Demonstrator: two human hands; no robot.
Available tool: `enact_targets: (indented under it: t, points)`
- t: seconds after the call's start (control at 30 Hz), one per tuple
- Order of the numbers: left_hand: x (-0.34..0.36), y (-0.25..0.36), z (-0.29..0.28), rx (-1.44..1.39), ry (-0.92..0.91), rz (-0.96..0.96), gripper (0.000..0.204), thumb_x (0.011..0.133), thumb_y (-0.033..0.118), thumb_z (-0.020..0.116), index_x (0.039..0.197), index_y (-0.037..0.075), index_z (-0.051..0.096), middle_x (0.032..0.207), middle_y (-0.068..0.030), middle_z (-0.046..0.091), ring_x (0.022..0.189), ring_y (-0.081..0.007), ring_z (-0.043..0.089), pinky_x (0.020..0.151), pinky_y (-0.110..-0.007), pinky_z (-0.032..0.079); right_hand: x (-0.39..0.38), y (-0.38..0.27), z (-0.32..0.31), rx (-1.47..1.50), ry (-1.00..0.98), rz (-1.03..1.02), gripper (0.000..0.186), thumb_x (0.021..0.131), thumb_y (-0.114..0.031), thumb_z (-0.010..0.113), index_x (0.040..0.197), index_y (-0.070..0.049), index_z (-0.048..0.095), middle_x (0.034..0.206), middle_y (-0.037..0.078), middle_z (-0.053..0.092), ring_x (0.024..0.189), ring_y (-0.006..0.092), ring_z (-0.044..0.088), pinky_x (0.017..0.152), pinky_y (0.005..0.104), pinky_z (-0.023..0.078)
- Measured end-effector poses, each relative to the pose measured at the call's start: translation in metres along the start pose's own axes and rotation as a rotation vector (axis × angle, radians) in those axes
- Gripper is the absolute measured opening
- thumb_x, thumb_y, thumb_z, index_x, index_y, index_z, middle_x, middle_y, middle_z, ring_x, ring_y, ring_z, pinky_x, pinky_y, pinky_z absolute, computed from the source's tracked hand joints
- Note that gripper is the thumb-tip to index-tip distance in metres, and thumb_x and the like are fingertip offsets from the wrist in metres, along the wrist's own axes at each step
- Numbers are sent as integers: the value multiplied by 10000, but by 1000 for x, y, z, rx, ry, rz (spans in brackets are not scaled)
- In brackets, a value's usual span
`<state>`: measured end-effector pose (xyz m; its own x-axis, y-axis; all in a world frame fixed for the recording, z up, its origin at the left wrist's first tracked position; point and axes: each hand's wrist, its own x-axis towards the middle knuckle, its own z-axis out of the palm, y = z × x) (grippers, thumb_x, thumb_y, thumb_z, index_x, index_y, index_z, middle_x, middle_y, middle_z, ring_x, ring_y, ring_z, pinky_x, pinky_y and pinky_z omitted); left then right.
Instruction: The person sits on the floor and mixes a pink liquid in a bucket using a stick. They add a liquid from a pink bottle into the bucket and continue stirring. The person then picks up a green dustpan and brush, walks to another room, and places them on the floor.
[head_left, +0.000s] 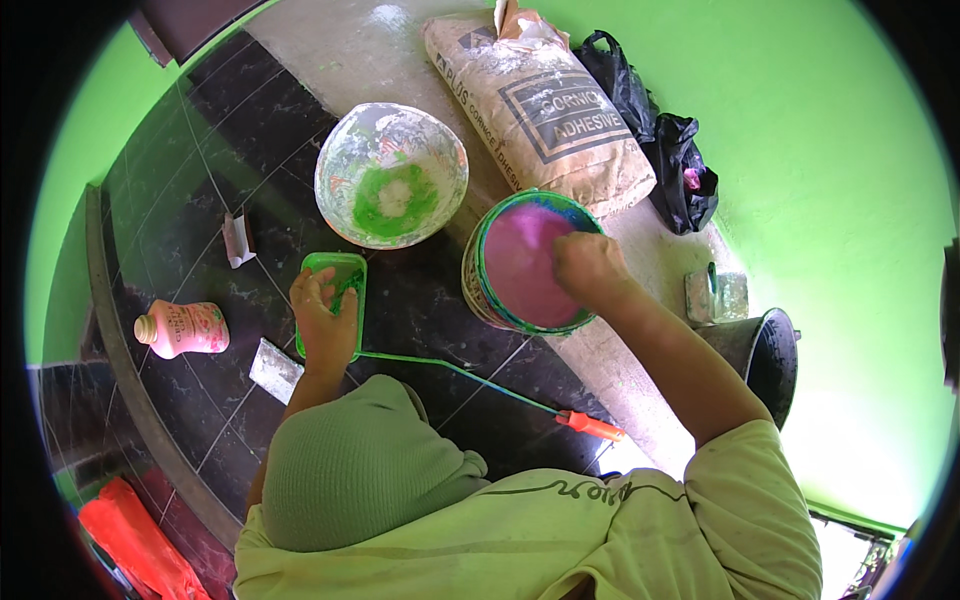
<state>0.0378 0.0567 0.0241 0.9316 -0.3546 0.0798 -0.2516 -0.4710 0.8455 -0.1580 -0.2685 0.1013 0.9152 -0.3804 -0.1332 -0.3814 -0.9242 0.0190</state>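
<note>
Head view: nearest, on the dark tiled floor (500,432), lies an orange-handled paint roller (590,426), its green rod running left to a green paint tray (335,257). A pink bottle (192,328) is farther left. The left hand (325,318) is over the tray, its grip apart. To the right, the right hand (592,270) is curled over a bucket (471,285) of pink mixture (525,262); whether its grip is clamped on anything cannot be told. Beyond are a green-stained basin (335,170) and, right of it, a paper sack (540,110).
</note>
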Motion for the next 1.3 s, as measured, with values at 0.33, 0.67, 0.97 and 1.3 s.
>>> enact_targets:
  t: [0.33,0.67,0.97,1.3]
  points:
    - [-4,17,3,-8,-20,23,419,850,44,723,1243,-19,591,1403,-225,445,1113,-294,627,959,-376,530,13,-18,-14,264,133,-60,175,844,-204,646,912,-70,735,921,177,716,883,360,717,809,472,561]
    - [-3,10,2,11,-11,28,412,852,55,722,1240,-12,601,1416,-230,440,1082,-280,629,940,-374,528,0,9,-10,101,-80,63,165,820,-198,660,869,-67,748,911,199,727,867,336,729,794,457,581]
    - [-5,12,5,5,-17,46,417,856,70,728,1243,-16,599,1399,-217,446,1062,-272,630,932,-378,530,-37,31,-67,901,-69,263,242,782,-228,829,840,-4,757,724,90,706,682,148,652,647,312,516]
    - [-6,20,5,33,-45,37,422,864,72,722,1260,-2,595,1413,-199,444,1081,-274,630,934,-382,533,-120,17,-183,932,363,139,103,835,1,791,912,19,725,789,40,684,693,68,604,603,228,459]
